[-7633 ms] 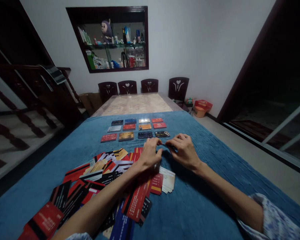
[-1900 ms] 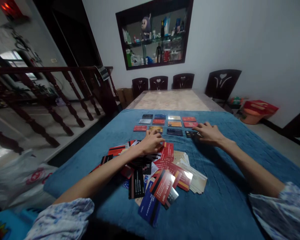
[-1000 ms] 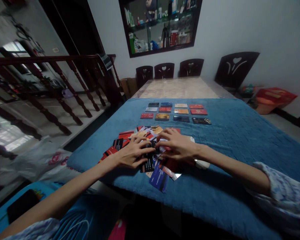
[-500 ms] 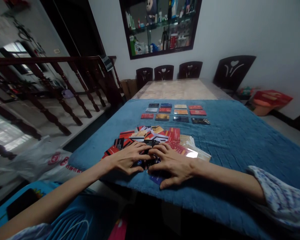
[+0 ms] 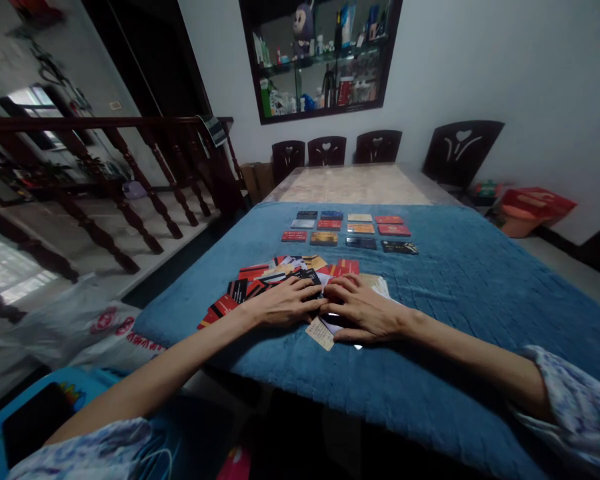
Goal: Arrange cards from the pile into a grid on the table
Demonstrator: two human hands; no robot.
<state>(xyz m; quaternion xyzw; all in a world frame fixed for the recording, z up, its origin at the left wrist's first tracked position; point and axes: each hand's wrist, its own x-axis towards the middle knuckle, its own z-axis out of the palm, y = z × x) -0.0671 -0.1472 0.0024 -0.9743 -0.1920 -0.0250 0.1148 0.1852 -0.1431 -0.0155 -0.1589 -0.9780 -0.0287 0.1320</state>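
A loose heap of plastic cards point(image 5: 275, 277), red, black, gold and white, lies on a blue blanket point(image 5: 460, 280). My left hand point(image 5: 285, 303) lies flat on the near part of the heap, fingers stretched out. My right hand point(image 5: 363, 312) lies flat beside it, fingertips meeting the left ones, pressing on cards. A beige card point(image 5: 320, 333) sticks out under my right hand. Farther away, several cards lie in a neat grid of rows point(image 5: 350, 230).
Beyond the blanket is a bare marble tabletop point(image 5: 355, 187) with dark chairs point(image 5: 377, 145) behind it. A wooden stair railing point(image 5: 105, 173) runs at the left. White plastic bags point(image 5: 95, 327) lie on the floor at left. A red basin point(image 5: 535, 207) stands at the right wall.
Both hands have slid a little farther away over the heap, pushing cards together. The dark blue card near the blanket's edge is out of sight and a beige card shows.
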